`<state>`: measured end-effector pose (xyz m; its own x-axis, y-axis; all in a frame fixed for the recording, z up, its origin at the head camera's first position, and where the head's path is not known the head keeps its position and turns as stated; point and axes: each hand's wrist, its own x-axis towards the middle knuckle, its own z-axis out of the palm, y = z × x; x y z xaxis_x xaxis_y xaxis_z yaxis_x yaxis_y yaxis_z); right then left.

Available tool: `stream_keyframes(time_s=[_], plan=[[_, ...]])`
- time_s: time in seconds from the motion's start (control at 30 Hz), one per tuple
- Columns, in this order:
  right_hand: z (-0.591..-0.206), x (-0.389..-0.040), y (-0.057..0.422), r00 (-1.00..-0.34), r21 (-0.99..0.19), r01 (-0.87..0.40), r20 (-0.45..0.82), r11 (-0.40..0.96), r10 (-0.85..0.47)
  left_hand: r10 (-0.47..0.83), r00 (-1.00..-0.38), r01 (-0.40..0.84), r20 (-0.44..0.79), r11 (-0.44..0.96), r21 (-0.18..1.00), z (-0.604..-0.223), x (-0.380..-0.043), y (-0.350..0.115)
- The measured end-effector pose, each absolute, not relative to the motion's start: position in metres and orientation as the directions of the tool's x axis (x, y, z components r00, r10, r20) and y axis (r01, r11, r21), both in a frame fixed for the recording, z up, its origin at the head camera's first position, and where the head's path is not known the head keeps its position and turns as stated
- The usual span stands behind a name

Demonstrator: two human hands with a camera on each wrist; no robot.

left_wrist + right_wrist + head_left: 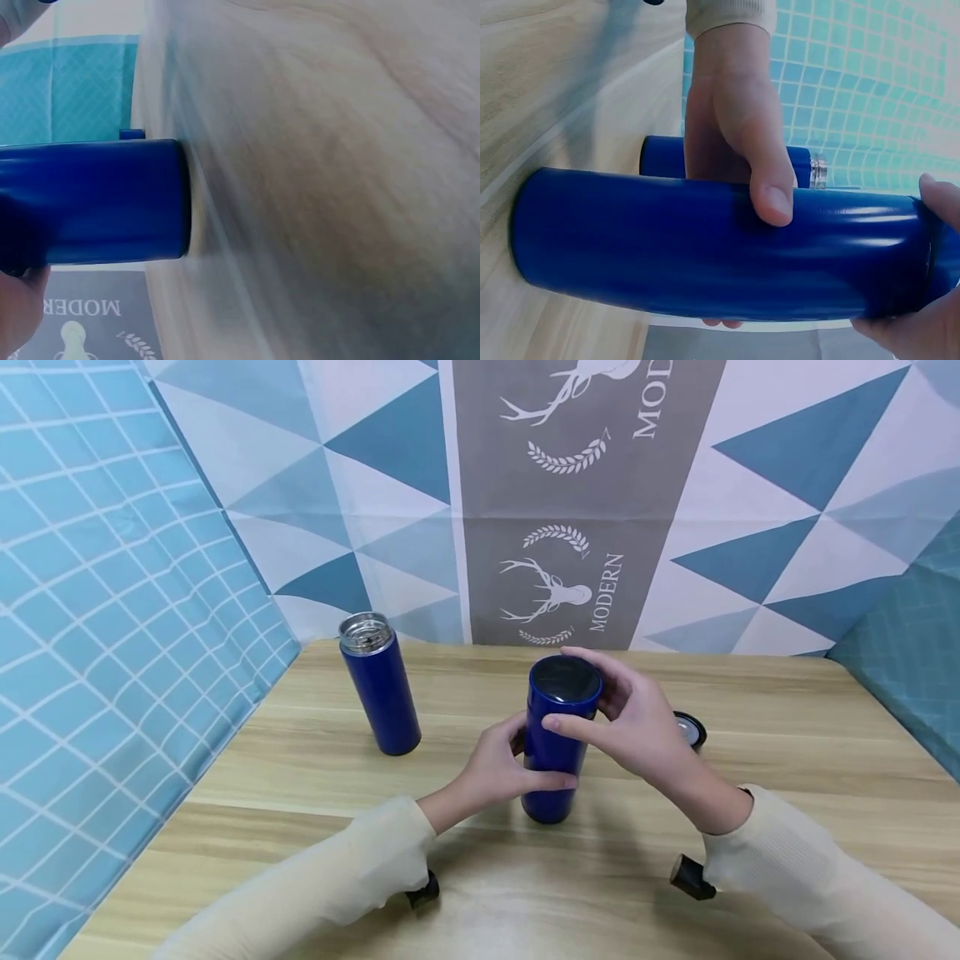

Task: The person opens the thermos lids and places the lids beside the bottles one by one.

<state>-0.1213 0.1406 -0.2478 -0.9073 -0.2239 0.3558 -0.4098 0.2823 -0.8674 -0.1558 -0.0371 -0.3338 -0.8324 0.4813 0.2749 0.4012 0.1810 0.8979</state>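
Note:
A blue thermos bottle [553, 747] with a dark, glossy top stands upright at mid-table. My left hand [495, 764] grips its body, thumb across the near side. Up at the top, my right hand [637, 714] holds the lid end between thumb and fingers. In the right wrist view, the left hand [739, 127] wraps the middle of the bottle [667, 244], and right-hand fingers [919, 326] touch its top end, where a seam shows. The base of the bottle [112, 202] is close to the tabletop in the left wrist view.
A second blue thermos bottle [382, 689] stands at the left, uncapped, its steel mouth showing. Partly hidden behind my right hand, a loose lid [690, 731] lies on the wooden table [787, 735]. Patterned cloth [390, 485] hangs along the back, and blue checked cloth [112, 610] on the left.

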Motion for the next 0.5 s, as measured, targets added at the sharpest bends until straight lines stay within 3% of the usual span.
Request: stream_keyframes(time_s=[0.5], plan=[[-0.25,-0.134,0.153,-0.861,-0.823,-0.483,0.383,0.299,-0.335,0.492,-0.828,0.398,0.271,0.175,0.9,-0.335,-0.161,-0.036]])
